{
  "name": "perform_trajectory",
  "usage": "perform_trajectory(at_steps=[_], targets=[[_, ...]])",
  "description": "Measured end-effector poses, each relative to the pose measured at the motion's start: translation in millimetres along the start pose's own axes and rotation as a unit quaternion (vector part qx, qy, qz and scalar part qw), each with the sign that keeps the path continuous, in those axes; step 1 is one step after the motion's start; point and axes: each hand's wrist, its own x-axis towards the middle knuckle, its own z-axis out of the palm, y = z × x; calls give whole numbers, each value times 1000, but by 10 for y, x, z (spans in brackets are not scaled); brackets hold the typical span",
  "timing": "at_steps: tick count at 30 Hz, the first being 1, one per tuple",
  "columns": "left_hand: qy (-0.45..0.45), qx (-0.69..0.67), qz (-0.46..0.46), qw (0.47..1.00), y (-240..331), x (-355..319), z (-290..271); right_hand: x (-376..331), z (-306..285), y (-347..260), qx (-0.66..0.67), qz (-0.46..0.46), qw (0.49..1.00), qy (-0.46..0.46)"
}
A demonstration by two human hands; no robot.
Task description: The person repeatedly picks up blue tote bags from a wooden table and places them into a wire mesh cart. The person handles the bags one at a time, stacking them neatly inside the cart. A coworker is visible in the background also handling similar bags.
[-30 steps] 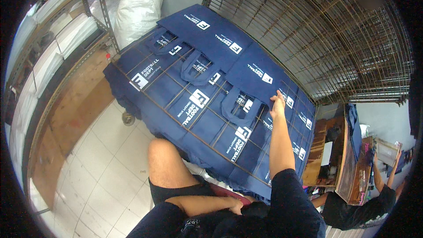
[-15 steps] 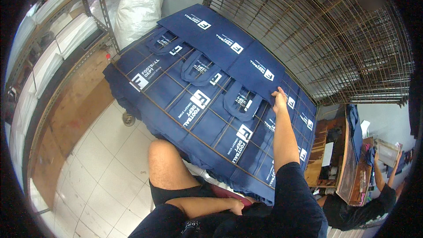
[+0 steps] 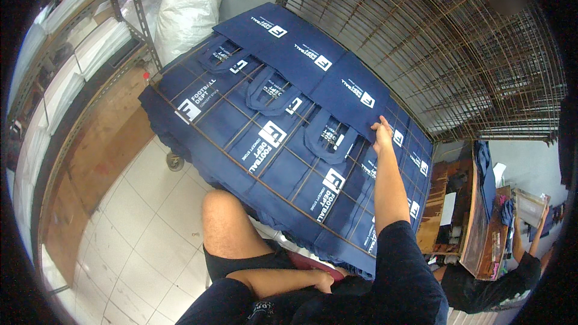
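Observation:
Navy blue fabric tote bags (image 3: 241, 126) with white printed squares lie in overlapping rows on a wire rack (image 3: 274, 189) in front of me. My right hand (image 3: 382, 133) reaches far out and grips the lower corner of the top row of bags (image 3: 325, 69). In my lap, my left hand (image 3: 323, 279) rests against dark cloth, its fingers partly hidden. My bare left knee (image 3: 224, 213) sits just under the rack's near edge.
Stacked rusty wire grids (image 3: 457, 42) stand at the back right. A white sack (image 3: 189, 12) and metal shelving with white stacks (image 3: 72, 42) are on the left. Another person (image 3: 512, 277) works at a wooden bench (image 3: 463, 216) to the right. White tiled floor (image 3: 132, 222) is below.
My right hand has crept slightly farther along the edge of the top bags. The left hand has stayed in my lap.

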Motion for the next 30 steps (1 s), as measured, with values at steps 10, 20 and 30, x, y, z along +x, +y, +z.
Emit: perform_trajectory(at_steps=[10, 20, 30], targets=[[-4, 0, -3, 1000, 50, -110, -56, -73, 36, -45, 16, 15, 1000, -8], [19, -12, 12, 1000, -13, -15, 37, -254, 39, -192, -103, -72, 988, 92], [106, 43, 35, 993, 25, -343, -21, -1688, -876, -277, -128, -254, 956, 66]])
